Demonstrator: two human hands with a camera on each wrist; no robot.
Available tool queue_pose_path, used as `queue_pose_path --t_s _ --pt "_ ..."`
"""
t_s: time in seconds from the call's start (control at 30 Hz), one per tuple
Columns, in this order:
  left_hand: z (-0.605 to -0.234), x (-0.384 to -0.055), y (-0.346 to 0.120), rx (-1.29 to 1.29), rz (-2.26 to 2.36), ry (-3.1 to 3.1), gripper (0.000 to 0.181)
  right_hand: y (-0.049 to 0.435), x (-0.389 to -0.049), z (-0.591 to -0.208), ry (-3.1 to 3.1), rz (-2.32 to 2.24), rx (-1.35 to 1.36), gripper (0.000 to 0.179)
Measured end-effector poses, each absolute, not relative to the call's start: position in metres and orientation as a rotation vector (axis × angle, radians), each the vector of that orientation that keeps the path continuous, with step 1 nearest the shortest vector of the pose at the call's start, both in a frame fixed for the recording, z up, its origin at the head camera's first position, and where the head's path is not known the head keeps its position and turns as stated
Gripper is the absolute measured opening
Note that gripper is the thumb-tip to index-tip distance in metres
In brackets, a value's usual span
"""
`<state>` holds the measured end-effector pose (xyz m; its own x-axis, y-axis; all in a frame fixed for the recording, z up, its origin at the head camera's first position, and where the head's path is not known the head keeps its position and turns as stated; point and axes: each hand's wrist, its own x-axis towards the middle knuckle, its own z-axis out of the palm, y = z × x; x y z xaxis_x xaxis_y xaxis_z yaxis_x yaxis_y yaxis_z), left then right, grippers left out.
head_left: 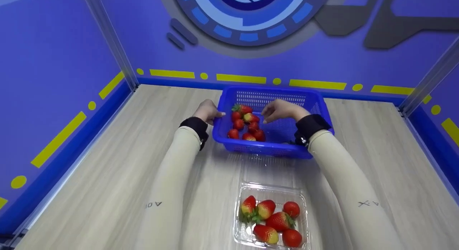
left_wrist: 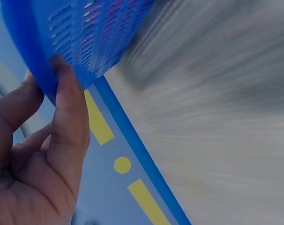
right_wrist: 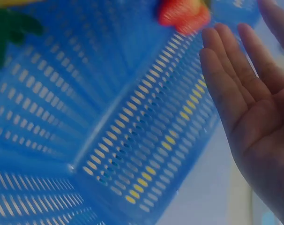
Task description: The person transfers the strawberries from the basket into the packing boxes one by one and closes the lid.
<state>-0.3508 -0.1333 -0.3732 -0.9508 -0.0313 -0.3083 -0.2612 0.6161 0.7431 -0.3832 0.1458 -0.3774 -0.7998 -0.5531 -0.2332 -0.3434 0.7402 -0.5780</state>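
Observation:
A blue plastic basket [head_left: 265, 147] with slotted walls holds several strawberries [head_left: 251, 118], gathered in its left half. My left hand [head_left: 207, 111] pinches the basket's left rim between thumb and fingers; the left wrist view shows the same grip on the rim [left_wrist: 27, 51]. Inside the basket, to the right of the strawberries, hovers my right hand [head_left: 281, 110] with nothing in it. From the right wrist, its fingers look fairly straight, and a blurred strawberry [right_wrist: 184, 14] appears just beyond the fingertips.
Nearer to me on the wooden table [head_left: 125, 192] stands a clear plastic box [head_left: 304, 221] with several strawberries [head_left: 279, 221]. Blue-purple panels [head_left: 150, 52] with yellow marks enclose the table at the back and sides. In the right wrist view, green leaves [right_wrist: 15, 33] show at the left.

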Motion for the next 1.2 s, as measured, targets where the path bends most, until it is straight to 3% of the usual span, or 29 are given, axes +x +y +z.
queue_pose_path --t_s 0.23,0.37,0.47,0.6,0.83,1.2 --pt "-0.373 -0.36 -0.131 -0.297 1.114 2.608 0.037 0.132 -0.382 -0.388 2.485 -0.582 -0.732 0.038" --pt "-0.412 -0.405 -0.141 -0.313 1.015 2.616 0.034 0.126 -0.383 -0.395 2.464 -0.516 -0.768 0.036" --pt "-0.419 -0.415 -0.143 -0.313 0.984 2.608 0.037 0.122 -0.383 -0.399 2.466 -0.469 -0.794 0.035" --pt "-0.404 -0.403 -0.139 -0.299 0.969 2.61 0.04 0.118 -0.384 -0.4 2.475 -0.421 -0.798 0.035" --pt "-0.488 -0.491 -0.158 -0.245 0.763 2.669 0.053 0.107 -0.386 -0.403 2.433 -0.36 -0.815 0.033" --pt "-0.462 -0.47 -0.154 -0.211 0.71 2.709 0.058 0.105 -0.385 -0.402 2.357 -0.175 -0.841 0.035"
